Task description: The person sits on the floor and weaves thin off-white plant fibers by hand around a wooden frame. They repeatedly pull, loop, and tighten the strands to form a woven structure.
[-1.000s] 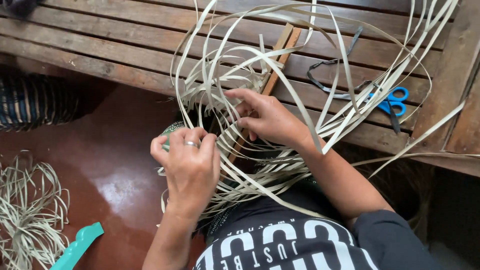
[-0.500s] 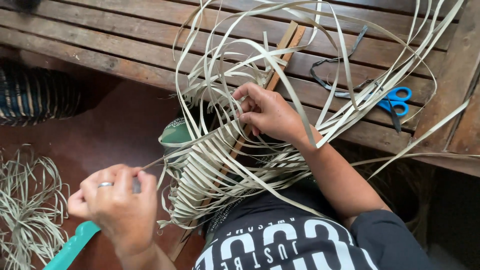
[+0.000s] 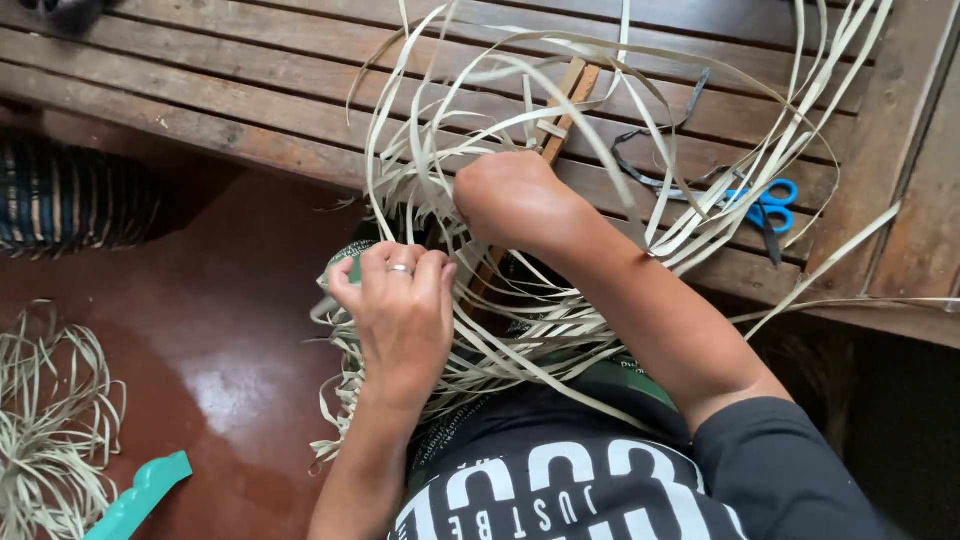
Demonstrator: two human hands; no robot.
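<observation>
Work piece: I see a half-woven basket of pale flat cane strips (image 3: 420,330) in my lap, between my two hands and touching both
Axis: its woven body runs lengthwise from my stomach out toward the bench, with the open mouth pointing away from me and slightly up
Loose ends: long unwoven pale strips (image 3: 700,215) spray out of the far end, arching over and beyond my right hand and trailing to its right
Contents: a green form (image 3: 350,268) shows at the near left edge of the weave, just under my left fingertips; I cannot tell how far inside it goes
Wooden slat: a narrow light-wood stick (image 3: 560,125) rises out of the weave past my right hand, tilted up and to the right
Left hand: my left hand (image 3: 400,310), a ring on one finger, lies curled over the woven side, fingers pressed together and gripping it
Right hand: my right hand (image 3: 510,195) is bent at the wrist with its fingers sunk among the strips; I cannot tell what they pinch
Bench: a dark slatted wooden bench (image 3: 250,90) lies beyond both hands
Scissors: blue-handled scissors (image 3: 765,205) rest on it, right of my right hand, well apart
Floor left: a bundle of loose pale strips (image 3: 45,440) and a teal plastic scalloped piece (image 3: 140,495) lie far left of my left hand
</observation>
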